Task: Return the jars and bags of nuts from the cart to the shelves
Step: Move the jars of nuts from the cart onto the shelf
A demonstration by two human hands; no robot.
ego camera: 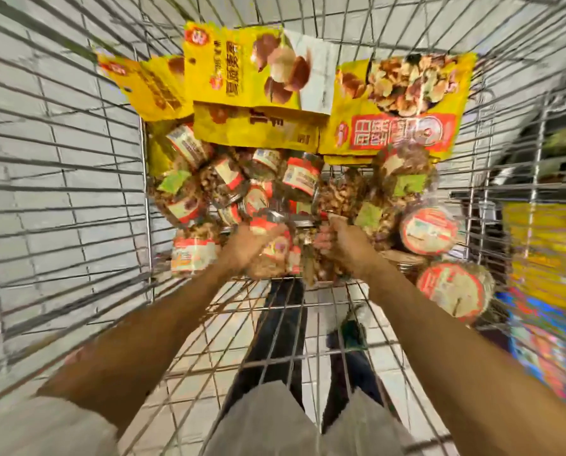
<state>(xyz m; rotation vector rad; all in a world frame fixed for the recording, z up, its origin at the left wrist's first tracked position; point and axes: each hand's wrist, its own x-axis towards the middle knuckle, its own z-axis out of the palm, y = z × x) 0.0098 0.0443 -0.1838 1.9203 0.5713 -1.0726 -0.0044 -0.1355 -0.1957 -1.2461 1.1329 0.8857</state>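
I look down into a wire cart (77,179) full of nut products. Several yellow bags of nuts (242,70) lean against its far end. Below them lies a heap of clear jars with red-and-white labels (298,176). My left hand (245,245) is closed around a jar of nuts (275,255) at the near side of the heap. My right hand (344,245) grips another jar of nuts (321,258) beside it. Both jars are blurred and partly hidden by my fingers. Two round red-lidded jars (430,230) lie at the right.
The cart's wire walls rise on the left, right and far side. Through the mesh bottom I see tiled floor (209,383), my dark trousers and a shoe (350,327). Shelves with colourful packages (545,291) stand blurred at the right.
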